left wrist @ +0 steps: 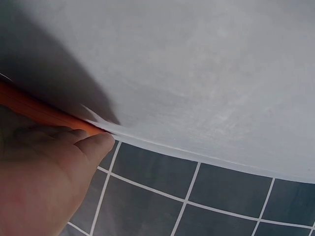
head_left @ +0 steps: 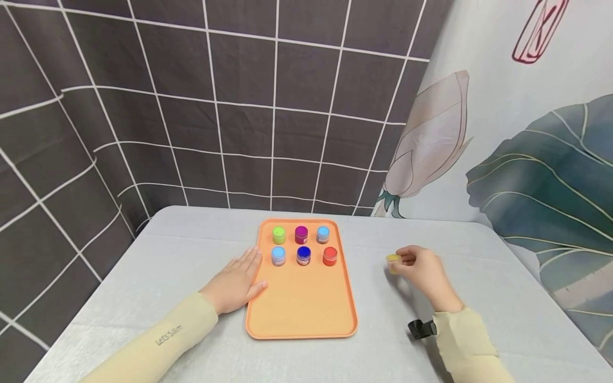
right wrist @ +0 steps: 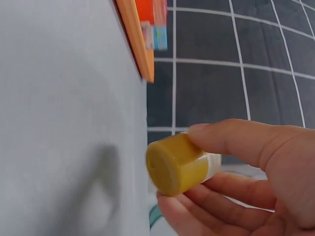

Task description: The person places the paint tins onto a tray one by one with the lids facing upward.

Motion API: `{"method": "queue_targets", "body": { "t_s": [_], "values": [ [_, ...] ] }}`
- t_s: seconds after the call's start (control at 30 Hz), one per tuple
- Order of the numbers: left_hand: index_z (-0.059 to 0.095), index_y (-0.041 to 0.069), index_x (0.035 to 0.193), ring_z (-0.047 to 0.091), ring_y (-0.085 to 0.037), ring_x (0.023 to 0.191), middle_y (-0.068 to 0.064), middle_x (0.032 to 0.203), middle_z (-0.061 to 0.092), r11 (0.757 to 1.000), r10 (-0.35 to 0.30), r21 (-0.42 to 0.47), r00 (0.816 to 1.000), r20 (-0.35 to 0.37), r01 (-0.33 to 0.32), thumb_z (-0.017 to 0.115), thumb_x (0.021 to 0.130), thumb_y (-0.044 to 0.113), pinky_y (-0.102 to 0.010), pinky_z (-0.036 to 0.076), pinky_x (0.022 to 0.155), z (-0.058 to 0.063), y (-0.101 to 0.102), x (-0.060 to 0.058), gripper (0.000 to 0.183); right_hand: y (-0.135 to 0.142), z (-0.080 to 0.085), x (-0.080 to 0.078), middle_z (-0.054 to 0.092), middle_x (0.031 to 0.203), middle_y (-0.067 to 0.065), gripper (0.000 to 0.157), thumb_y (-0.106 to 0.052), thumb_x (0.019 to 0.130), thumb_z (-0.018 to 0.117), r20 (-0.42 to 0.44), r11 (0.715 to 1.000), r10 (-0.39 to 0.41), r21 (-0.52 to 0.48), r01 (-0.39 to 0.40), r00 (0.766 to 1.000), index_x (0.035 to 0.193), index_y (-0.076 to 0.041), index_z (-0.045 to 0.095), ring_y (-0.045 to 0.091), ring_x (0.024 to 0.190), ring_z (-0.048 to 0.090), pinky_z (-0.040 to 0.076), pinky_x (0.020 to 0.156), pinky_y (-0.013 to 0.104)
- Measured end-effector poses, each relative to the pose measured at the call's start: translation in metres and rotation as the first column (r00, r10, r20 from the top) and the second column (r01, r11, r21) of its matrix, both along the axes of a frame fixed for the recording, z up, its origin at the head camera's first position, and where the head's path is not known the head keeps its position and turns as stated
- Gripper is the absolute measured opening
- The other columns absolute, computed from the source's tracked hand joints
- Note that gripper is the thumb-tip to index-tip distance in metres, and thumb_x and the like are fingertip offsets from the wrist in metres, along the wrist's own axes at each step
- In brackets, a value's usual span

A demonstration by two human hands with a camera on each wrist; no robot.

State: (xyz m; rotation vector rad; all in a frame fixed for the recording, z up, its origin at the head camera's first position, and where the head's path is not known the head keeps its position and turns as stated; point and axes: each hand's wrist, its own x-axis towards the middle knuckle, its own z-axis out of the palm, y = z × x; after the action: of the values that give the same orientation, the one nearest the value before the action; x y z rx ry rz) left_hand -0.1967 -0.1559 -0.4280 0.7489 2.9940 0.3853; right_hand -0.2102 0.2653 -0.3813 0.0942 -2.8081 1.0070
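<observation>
My right hand (head_left: 423, 274) pinches a small yellow paint jar (right wrist: 177, 164) between thumb and fingers, to the right of the orange tray (head_left: 301, 314). The jar hangs above the tabletop, its shadow falling apart from it. My left hand (head_left: 234, 284) rests with fairly straight fingers on the tray's left edge. Two rows of small jars stand in the tray's far half: a lime green jar (head_left: 279, 235), a purple jar (head_left: 301, 234) and a light blue jar (head_left: 323, 234) behind; another light blue jar (head_left: 278, 256), a dark blue jar (head_left: 304, 255) and a red jar (head_left: 330, 256) in front.
A pale grey cloth covers the table (head_left: 191, 244). Behind it hangs a dark curtain (head_left: 244, 127) with white grid lines, beside a white flowered curtain (head_left: 498, 175) on the right. A black clip-like piece (head_left: 421, 329) sits at the right sleeve.
</observation>
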Motion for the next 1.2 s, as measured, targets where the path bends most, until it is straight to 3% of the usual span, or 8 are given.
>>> {"method": "queue_targets", "body": {
  "t_s": [0.37,0.7,1.2],
  "values": [
    [0.031,-0.011,0.153,0.024,-0.042,0.151,-0.028,0.162,0.026,1.000,-0.003,0.010,1.000,0.014,0.002,0.051,0.105,0.039,-0.059,0.025,0.119,0.006,0.000,0.003,0.072,-0.025,-0.009,-0.004,0.072,0.099,0.018,0.035,-0.006,0.083,0.079,-0.040,0.996,0.049,-0.073,-0.051,0.998,0.112,0.009,0.068,0.033,0.094,0.071,0.057,0.087,0.048],
    [0.030,-0.012,0.153,0.023,-0.042,0.151,-0.028,0.162,0.026,1.000,-0.001,0.009,1.000,0.020,0.001,0.051,0.105,0.038,-0.059,0.025,0.119,0.006,0.000,0.002,0.072,-0.053,-0.009,-0.006,0.074,0.097,0.014,0.034,-0.008,0.081,0.082,-0.067,0.986,0.089,-0.132,-0.097,0.994,0.110,0.005,0.070,0.029,0.091,0.072,0.060,0.082,0.038],
    [0.029,-0.011,0.154,0.022,-0.041,0.151,-0.027,0.162,0.025,1.000,-0.003,0.007,1.000,0.023,0.003,0.049,0.106,0.040,-0.058,0.024,0.120,0.003,0.001,0.001,0.073,-0.099,-0.009,-0.005,0.073,0.095,0.010,0.030,-0.003,0.079,0.083,-0.003,0.968,0.155,-0.201,-0.153,0.988,0.106,0.002,0.070,0.026,0.091,0.073,0.061,0.078,0.036]
  ]
}}
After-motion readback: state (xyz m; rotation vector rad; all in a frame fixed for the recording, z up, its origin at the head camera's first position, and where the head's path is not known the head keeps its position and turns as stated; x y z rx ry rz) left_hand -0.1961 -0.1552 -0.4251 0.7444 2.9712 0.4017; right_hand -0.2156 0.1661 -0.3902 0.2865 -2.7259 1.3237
